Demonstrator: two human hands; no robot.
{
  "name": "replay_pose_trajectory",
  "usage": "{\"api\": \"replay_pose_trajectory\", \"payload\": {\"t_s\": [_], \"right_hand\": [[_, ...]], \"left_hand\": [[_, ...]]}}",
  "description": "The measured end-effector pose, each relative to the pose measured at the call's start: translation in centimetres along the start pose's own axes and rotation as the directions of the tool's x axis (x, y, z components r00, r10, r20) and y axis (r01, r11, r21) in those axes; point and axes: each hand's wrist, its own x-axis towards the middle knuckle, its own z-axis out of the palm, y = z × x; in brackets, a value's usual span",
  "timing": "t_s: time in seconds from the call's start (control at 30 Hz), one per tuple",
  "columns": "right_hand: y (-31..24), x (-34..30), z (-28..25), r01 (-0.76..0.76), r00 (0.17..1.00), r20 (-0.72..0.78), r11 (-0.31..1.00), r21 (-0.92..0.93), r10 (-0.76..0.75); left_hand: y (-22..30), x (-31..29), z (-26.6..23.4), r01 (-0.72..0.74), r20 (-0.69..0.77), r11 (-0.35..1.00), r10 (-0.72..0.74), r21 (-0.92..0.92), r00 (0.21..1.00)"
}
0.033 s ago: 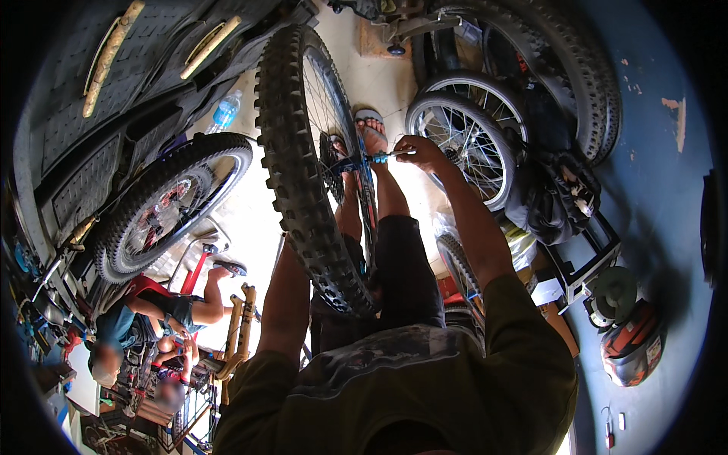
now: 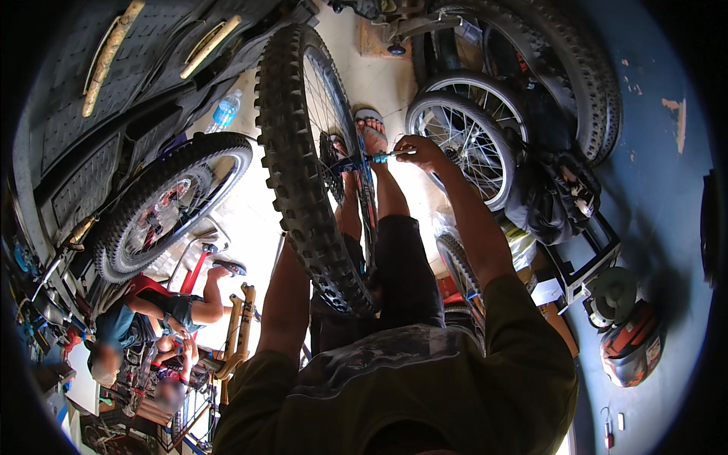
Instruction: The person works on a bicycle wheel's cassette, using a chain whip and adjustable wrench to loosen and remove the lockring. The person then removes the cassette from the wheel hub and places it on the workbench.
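Observation:
A bicycle wheel with a chunky knobbed black tyre stands upright before me, its spokes and blue-edged rim turned to the right. My right hand is closed, fingers pinching a slim silver rod at the right of the wheel. The rod's other end meets a small teal-blue part in line with the hub. Whether the rod is a tool or part of the axle cannot be made out. My left forearm reaches up behind the tyre, which hides my left hand.
Several wheels lean together at the right by a blue wall. Another wheel lies left, near a plastic bottle. Two people sit at lower left beside a gold fork. A helmet is at lower right.

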Motion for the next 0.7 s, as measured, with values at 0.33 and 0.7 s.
{"api": "replay_pose_trajectory", "payload": {"t_s": [0.33, 0.7], "right_hand": [[-1.6, 0.7, -0.5, 0.161, 0.986, -0.028, 0.975, -0.154, -0.167], [-0.4, 1.2, -1.3, 0.097, 0.994, 0.067, 0.977, -0.188, -0.086]], "left_hand": [[-0.6, 0.0, 0.5, 0.015, -0.023, 1.0, -0.016, -0.018, 1.0], [-0.5, 0.2, 0.7, 0.024, -0.034, 0.999, -0.025, -0.023, 0.999]]}}
